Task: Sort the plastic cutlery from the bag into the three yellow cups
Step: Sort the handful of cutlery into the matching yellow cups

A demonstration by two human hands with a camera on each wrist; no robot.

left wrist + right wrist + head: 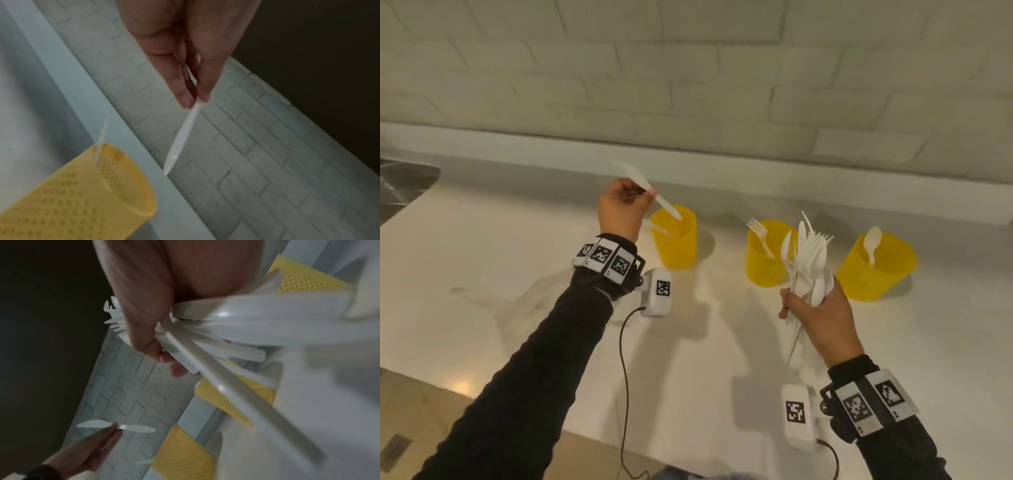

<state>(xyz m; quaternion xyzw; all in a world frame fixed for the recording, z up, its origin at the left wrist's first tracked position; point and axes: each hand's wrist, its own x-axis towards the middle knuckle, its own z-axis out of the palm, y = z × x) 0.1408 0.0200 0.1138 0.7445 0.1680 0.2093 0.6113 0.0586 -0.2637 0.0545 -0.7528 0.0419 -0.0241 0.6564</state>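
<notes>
White bench along the brick wall: my left hand [619, 209] is pinching a knife [654, 195] over the left cup [674, 240]; my right hand [815, 315] is gripping the cutlery bundle [808, 260].

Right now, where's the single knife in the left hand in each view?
Head: knife left of centre, pinched by the left hand, tip over the left cup.
Left wrist: centre, hanging from the fingers.
Right wrist: lower left.
Shared landmark: the left cup, beside it in all three.
</notes>
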